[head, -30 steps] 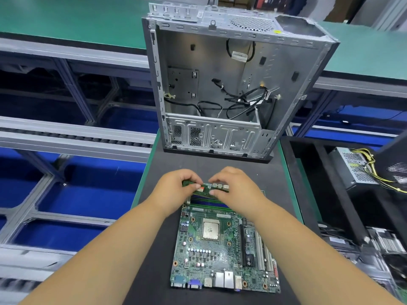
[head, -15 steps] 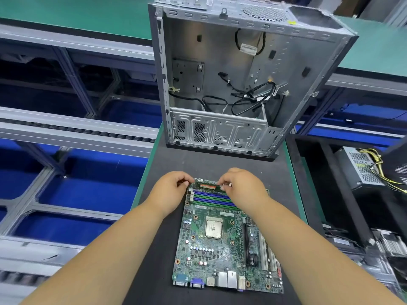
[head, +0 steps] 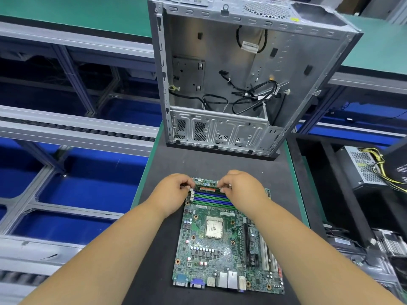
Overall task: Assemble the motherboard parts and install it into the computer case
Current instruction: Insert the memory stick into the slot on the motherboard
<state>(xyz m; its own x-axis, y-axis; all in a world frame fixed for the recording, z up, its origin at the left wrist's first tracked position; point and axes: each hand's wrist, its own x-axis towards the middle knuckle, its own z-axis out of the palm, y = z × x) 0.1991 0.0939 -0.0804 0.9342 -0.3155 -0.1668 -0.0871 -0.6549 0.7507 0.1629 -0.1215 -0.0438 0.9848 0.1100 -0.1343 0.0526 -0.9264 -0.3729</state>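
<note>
A green motherboard [head: 222, 252] lies flat on the black mat, its CPU [head: 214, 228] in the middle and blue and green memory slots [head: 211, 199] at its far end. A memory stick [head: 207, 189] sits low along the farthest slot. My left hand [head: 174, 194] pinches its left end and my right hand [head: 242, 189] pinches its right end, fingers curled down over it. Beyond the board stands the open metal computer case [head: 242, 73], loose black cables [head: 253, 95] hanging inside.
The black mat [head: 198, 164] covers a narrow green-edged bench. Left of it are conveyor rails [head: 72, 128] over blue bins. On the right a black rack holds a power supply [head: 363, 168] with yellow wires and other parts.
Both hands have lowered the memory stick from above the board down onto the farthest slot. The case looks farther up in view as my head tilted.
</note>
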